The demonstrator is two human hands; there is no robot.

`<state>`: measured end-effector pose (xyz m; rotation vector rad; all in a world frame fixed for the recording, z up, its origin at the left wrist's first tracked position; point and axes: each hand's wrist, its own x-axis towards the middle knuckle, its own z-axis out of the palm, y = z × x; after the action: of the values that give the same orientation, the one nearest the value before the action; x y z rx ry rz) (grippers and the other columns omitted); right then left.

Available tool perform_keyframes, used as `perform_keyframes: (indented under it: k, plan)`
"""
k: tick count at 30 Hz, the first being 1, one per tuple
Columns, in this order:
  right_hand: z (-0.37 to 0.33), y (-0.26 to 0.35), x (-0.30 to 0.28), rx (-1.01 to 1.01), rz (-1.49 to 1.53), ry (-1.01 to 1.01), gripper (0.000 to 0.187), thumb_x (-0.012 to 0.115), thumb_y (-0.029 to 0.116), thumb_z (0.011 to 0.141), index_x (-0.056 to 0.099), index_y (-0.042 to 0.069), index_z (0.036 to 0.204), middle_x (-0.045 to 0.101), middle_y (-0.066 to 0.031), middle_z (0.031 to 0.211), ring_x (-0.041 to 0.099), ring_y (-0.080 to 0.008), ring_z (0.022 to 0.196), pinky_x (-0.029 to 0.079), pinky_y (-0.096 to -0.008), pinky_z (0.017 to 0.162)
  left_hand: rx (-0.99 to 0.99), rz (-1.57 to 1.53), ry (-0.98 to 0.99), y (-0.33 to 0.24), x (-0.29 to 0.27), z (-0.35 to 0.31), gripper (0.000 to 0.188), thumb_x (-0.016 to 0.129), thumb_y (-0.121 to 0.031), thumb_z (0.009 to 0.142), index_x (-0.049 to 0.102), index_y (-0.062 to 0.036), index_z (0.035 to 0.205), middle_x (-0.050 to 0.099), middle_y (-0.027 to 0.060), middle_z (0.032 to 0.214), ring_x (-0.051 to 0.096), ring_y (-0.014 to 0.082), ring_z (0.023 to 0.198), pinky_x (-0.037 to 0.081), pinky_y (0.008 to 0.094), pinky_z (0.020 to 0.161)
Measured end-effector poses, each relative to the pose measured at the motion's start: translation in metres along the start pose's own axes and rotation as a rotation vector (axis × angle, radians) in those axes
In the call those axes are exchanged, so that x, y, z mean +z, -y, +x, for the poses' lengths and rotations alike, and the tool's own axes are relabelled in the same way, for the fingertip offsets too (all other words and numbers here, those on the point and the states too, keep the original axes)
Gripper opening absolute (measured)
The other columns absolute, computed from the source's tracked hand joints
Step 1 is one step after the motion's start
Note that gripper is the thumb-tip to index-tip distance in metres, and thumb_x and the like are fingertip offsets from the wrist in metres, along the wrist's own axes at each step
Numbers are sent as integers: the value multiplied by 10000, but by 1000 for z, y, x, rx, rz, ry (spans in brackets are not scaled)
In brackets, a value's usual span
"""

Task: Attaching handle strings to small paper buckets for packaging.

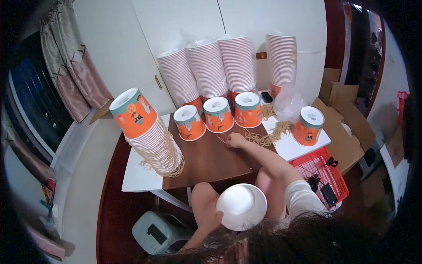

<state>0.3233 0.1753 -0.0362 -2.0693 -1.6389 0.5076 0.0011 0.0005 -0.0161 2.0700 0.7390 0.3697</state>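
1 white sleeve (pixel 302 197); short, loose

The tubs (pixel 219 119) are teal and orange with printed figures, the bowl (pixel 239 203) white, the strands (pixel 260 140) tan.

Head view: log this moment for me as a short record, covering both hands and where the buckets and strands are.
Left hand: holds a paper bucket by its rim, white inside toward the camera
Right hand: at the brown tabletop, beside a thin strand; grip unclear
Middle: three inverted orange-and-green buckets
Left: bucket stack, tan strands along it
Right: inverted bucket, loose tan strands nearby
Behind: four plastic-wrapped stacks
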Motion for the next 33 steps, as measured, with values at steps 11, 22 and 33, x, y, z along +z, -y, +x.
perform_keyframes:
  k: [11, 22, 33]
  plan:
    - [56, 23, 37, 350, -103, 3, 323, 509, 253, 800, 574, 56, 1048, 538, -114, 1138, 495, -279, 1072, 422, -417, 839, 84, -35, -291, 11, 14, -12, 424, 510, -126, 765, 409, 14, 1152, 477, 190, 1074, 450, 330, 1021, 342, 379, 891]
    - [43, 16, -5, 334, 1160, 154, 57, 526, 88, 731, 553, 116, 690, 510, 18, 614, 451, -96, 525, 347, -226, 450, 149, -218, -304, 25, 14, -9, 410, 548, -128, 813, 396, -11, 1175, 504, 125, 1031, 503, 220, 895, 395, 302, 798]
    - [-79, 115, -111, -553, 849, -184, 52, 487, 85, 861, 484, 33, 864, 529, -5, 737, 513, -77, 692, 429, -220, 638, 9, -169, -445, -2, -9, -15, 398, 604, -147, 774, 468, 3, 1117, 553, 139, 939, 552, 186, 732, 453, 287, 654]
